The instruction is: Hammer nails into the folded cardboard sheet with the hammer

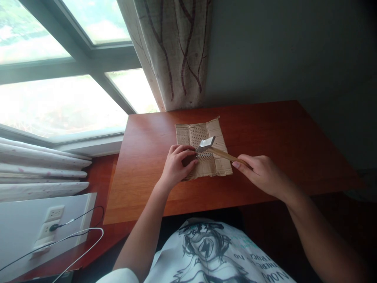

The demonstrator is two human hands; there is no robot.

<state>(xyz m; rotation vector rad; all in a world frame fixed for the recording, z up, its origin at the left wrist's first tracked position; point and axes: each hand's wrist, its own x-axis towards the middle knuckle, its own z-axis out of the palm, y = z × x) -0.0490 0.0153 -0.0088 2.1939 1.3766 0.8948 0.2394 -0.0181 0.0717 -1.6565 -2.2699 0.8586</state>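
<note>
A piece of brown cardboard (214, 131) lies flat on the reddish wooden table (265, 137), with a grid of small holes in its upper middle. My right hand (260, 173) grips the wooden handle of a hammer (206, 143), whose metal head hovers just above a row of nails (204, 156) standing in the cardboard. My left hand (176, 163) rests on the cardboard's left part, fingers curled and pinched at the left end of the nail row; what they pinch is too small to see.
A patterned curtain (176, 51) hangs at the table's far edge beside a bright window (59, 106). At lower left a white panel with sockets (53, 222) has cables plugged in. A grey wall stands behind the table.
</note>
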